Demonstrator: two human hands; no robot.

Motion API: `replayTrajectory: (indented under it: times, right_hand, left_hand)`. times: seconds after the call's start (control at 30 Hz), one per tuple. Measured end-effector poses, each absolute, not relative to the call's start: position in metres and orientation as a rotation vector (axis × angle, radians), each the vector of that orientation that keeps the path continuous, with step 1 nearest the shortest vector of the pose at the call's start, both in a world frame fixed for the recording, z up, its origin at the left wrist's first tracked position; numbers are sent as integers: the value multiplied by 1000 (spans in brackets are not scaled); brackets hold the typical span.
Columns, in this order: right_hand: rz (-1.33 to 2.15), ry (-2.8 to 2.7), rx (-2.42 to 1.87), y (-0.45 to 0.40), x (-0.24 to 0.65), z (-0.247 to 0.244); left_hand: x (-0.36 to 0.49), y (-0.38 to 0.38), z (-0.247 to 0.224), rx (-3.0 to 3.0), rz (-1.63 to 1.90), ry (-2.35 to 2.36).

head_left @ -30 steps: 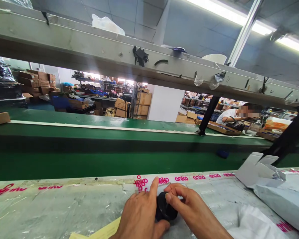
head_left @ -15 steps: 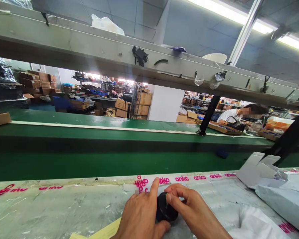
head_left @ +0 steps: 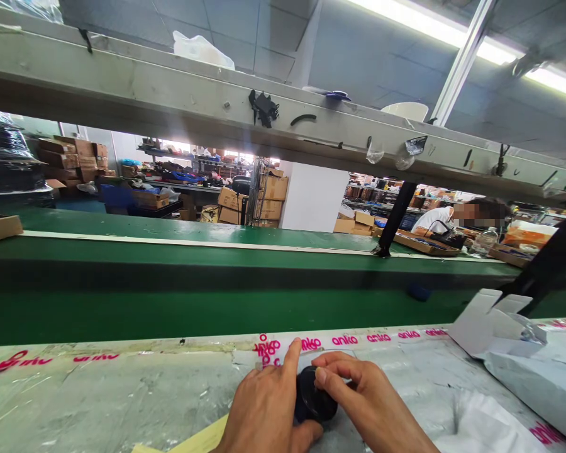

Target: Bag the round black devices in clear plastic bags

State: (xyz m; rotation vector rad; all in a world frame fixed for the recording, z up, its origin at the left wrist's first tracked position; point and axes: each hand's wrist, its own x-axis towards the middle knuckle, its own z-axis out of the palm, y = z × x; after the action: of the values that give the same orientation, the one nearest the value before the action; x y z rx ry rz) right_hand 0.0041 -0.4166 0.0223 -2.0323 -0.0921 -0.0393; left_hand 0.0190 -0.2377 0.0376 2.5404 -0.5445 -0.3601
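Observation:
A round black plastic piece (head_left: 312,395), perhaps a cap, sits between my two hands just above the work surface. My left hand (head_left: 264,409) holds it from the left, with the index finger raised and the thumb low at its lower edge. My right hand (head_left: 363,396) grips it from the right, fingertips on its upper face. The hands hide much of the piece. Below my left hand lies a yellow paper sheet (head_left: 200,438) on the scuffed, film-covered bench (head_left: 122,393), which carries pink "anko" printing along its far edge.
A white plastic mailer (head_left: 542,384) and a white card flap (head_left: 488,321) lie at the bench's right. A green conveyor (head_left: 170,258) runs behind it. Beyond, a co-worker (head_left: 434,220) sits at a tray, among cardboard boxes. An overhead beam (head_left: 170,94) crosses above.
My hands and the black piece have barely moved. The whole view has shifted slightly, and the co-worker's head has moved a little right.

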Motion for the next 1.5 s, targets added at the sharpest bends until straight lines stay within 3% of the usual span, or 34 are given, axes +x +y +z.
replayTrajectory:
  times: [0.97,1.27,1.5]
  right_hand:
    - [-130,-216,-2240,-419,-7,25]
    - [-250,-335,-2386,-421,-6,19]
    - [-537,-524,-2568,-421,-7,14]
  left_hand:
    - [22,-237,34,2530,-336,-576]
    - [22,-238,34,2526,-330,-587]
    - [19,-238,39,2547,-349,-563]
